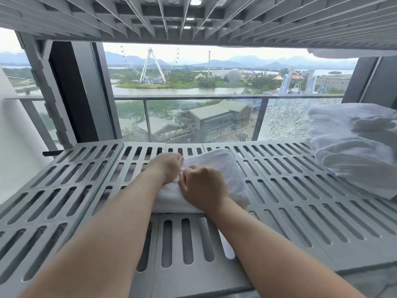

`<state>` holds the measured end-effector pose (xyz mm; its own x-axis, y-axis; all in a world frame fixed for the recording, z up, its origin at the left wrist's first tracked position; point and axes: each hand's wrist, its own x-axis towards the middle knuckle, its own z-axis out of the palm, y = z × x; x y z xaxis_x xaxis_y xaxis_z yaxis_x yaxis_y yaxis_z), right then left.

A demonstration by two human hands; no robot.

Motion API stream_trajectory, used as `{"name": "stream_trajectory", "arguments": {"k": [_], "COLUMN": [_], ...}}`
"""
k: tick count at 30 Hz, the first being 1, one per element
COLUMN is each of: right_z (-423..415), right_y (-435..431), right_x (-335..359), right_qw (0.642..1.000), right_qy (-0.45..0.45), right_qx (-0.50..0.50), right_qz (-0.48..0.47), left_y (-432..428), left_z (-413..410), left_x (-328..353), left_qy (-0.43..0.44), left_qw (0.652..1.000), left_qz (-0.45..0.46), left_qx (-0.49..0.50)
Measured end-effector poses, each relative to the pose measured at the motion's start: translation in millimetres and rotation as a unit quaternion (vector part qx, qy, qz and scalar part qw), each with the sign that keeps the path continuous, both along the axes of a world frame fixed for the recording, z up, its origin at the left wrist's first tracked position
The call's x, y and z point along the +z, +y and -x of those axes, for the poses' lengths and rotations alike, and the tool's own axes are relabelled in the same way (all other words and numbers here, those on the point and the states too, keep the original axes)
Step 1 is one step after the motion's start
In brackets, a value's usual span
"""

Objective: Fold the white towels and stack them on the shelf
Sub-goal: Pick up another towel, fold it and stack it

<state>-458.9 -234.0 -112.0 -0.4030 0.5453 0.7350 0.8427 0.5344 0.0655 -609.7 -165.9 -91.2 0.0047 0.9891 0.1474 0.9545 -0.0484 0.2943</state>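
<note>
Both forearms reach over the slatted shelf (279,190); left hand (166,167) and right hand (203,187) press one folded towel (223,168)
Fingers curl closed on its cloth; a stack of towels (352,147), probably folded already, lies well apart at right, so stacking remains

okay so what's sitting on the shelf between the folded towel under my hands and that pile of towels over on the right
Nothing: in the head view only bare slotted shelf separates the folded towel from the towel pile.

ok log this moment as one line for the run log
step: placing folded towel | left hand: on towel | right hand: on towel | shelf: slatted grey | pile of towels: far right
</note>
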Motion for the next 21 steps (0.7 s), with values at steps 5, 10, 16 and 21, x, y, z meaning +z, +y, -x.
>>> {"name": "stream_trajectory", "arguments": {"k": [5, 10, 16, 21], "right_z": [1.6, -8.8, -46.0, -85.6], "right_y": [-1.0, -2.7, -12.8, -23.8], "right_x": [-0.2, 2.2, 4.7, 2.0], "right_qw": [0.996, 0.992, 0.998, 0.991], "right_qy": [0.007, 0.031, -0.035, 0.025], "right_qx": [0.015, 0.058, 0.040, -0.049], "right_qz": [-0.082, -0.103, -0.022, 0.125], "left_y": [-5.8, -18.1, -51.1, -80.0], "left_z": [2.4, -4.5, -29.9, -55.0], "left_x": [-9.9, -5.0, 8.4, 19.2], "left_qy": [0.042, 0.076, 0.155, 0.209], "left_qw": [0.997, 0.996, 0.978, 0.956], "left_qz": [-0.056, -0.031, 0.049, 0.121], "left_qx": [-0.024, 0.028, 0.133, 0.165]}}
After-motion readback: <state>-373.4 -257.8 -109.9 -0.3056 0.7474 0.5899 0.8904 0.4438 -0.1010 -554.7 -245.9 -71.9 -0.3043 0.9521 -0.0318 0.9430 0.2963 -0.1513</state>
